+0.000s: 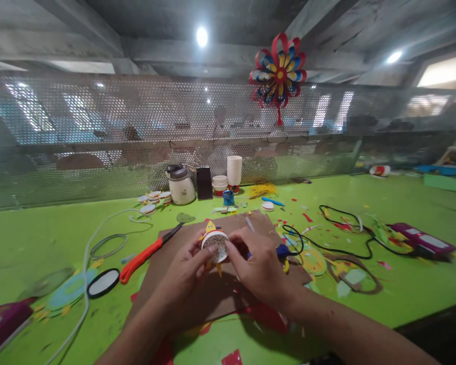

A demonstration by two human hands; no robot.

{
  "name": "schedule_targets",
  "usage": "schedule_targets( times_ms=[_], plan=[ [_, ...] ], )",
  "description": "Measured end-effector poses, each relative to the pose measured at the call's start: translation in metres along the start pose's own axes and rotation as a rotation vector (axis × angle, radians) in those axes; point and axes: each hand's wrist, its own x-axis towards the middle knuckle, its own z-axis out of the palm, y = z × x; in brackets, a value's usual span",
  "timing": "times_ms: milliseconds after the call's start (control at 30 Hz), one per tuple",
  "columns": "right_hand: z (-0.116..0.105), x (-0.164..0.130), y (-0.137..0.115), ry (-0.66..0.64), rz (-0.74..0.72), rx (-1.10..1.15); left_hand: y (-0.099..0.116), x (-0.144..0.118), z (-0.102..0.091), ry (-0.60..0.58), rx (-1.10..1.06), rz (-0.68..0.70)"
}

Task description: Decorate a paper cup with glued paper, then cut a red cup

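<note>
Over the brown board point(209, 298), toward its middle, is a small paper cup piece point(221, 248) with a speckled face turned to the viewer and yellow points sticking out at its top and bottom. The left hand point(186, 261) has it in a pinching grip, thumb pressed on the face and fingers behind. The right hand point(260, 258) has its thumb against the cup's right rim, fingers curled in; whether this grip pinches the rim, I cannot tell.

Along the board's left edge room is tight: an orange-handled knife point(141, 261) crosses it, blade over the far left corner, handle reaching out over the green table point(30, 228). Just past that handle sits a black-rimmed disc point(103, 284), then a white cable point(85, 263). Off the right edge lie a yellow ring point(314, 262) and, farther out, a black cable running to a purple box point(421, 239). Red paper point(269, 317) overlaps the near edge.

Beyond the far edge, a white jug point(182, 192), dark phone point(204, 183), tall cup stack point(234, 171) and blue jar point(228, 198) stand in a row, with a strip of green between them and the board. Between the hands and the near edge, brown surface shows.
</note>
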Motion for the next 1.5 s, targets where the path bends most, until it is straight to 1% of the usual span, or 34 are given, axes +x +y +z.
schedule_targets(
  times_ms=[100,200,367,533,700,900,1100,1200,1300,1400,1500],
  plan=[
    [0.000,-0.001,0.000,0.010,-0.017,-0.009,0.000,0.000,0.001,0.005,0.015,0.003],
    [0.001,-0.001,0.000,0.026,-0.061,-0.025,-0.001,0.000,0.003,-0.010,0.022,0.002],
    [0.002,0.000,0.000,0.054,-0.137,-0.092,-0.002,-0.001,0.004,-0.020,0.023,0.039],
    [0.001,-0.001,-0.003,0.084,-0.207,-0.109,-0.001,-0.001,0.004,0.024,0.056,0.035],
    [0.001,-0.001,-0.004,0.058,-0.221,-0.131,-0.001,0.000,0.004,0.016,0.052,0.056],
    [0.001,0.000,-0.003,0.070,-0.226,-0.136,-0.002,-0.001,0.003,-0.025,0.010,0.064],
    [0.000,0.000,-0.005,0.027,-0.158,-0.076,-0.001,-0.001,0.002,-0.063,0.022,0.083],
    [-0.001,0.001,-0.007,0.043,-0.125,-0.037,0.000,-0.002,0.004,-0.068,0.031,0.099],
    [-0.005,0.005,-0.008,0.066,-0.080,0.025,0.002,-0.004,0.006,-0.052,0.032,0.085],
    [-0.010,0.012,-0.008,0.077,0.004,0.108,0.003,-0.005,0.006,-0.027,0.064,0.088],
    [-0.014,0.019,-0.005,0.013,0.100,0.232,0.005,-0.007,0.003,-0.048,0.087,0.065]
  ],
)
